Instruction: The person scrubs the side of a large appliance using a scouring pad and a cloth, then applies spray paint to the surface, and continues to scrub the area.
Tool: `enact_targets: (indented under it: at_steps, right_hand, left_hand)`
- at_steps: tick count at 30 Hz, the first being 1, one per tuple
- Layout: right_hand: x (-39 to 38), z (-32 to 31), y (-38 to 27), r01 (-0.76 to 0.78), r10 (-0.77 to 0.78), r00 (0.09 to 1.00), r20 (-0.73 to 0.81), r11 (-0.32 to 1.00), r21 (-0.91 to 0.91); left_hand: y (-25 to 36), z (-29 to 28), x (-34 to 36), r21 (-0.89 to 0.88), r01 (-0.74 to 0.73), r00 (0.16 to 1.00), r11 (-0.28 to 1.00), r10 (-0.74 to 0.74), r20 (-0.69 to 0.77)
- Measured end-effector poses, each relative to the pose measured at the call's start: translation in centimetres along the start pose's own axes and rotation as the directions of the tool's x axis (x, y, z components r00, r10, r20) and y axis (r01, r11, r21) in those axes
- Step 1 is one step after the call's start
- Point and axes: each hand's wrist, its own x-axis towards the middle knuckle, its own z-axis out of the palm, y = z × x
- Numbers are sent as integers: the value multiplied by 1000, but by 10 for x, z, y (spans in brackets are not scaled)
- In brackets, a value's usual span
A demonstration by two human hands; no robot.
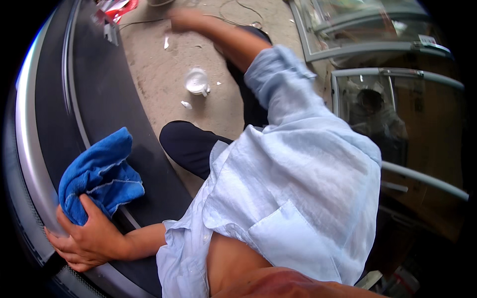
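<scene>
My left hand (89, 238) grips a folded blue cloth (102, 174) between the thumb and palm. Its fingers spread over the silvery edge (35, 149) of a long, dark appliance-like panel (102, 74) on the left. The cloth lies bunched against the panel, its pale-stitched hem showing. Stretched out far ahead, my right hand (185, 21) is above the floor near a thin cable (228, 19). Motion smears its fingers, so I cannot make out whether it holds anything.
A white cup with a handle (197, 81) stands on the dusty concrete floor (149, 64), among white scraps (186, 105). Red plastic packaging (124, 9) lies at the far left. Glass doors with grey frames (367, 73) line the right side. My bent knee (186, 144) is beside the panel.
</scene>
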Motion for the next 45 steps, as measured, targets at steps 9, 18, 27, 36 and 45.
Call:
enact_targets:
  at_steps: [9, 18, 27, 36, 45]
  right_hand:
    - [-286, -44, 297, -601, 771, 557, -308, 630, 491]
    - [-604, 50, 323, -688, 990, 130, 49, 54, 723]
    - [-832, 51, 184, -958, 955, -39, 296, -121, 262]
    - [-815, 95, 51, -708, 744, -67, 665, -506, 494]
    - [-919, 80, 131, -943, 943, -8, 333, -118, 311]
  left_hand:
    - [-5, 17, -1, -49, -7, 992, 999, 0, -128]
    - [-14, 73, 22, -304, -62, 996, 951, 38, -83]
    - [-10, 99, 40, -407, 1, 991, 914, -55, -122]
    - [0, 87, 49, -348, -31, 980, 937, -39, -193]
    - [-2, 93, 57, -421, -37, 988, 906, -31, -153]
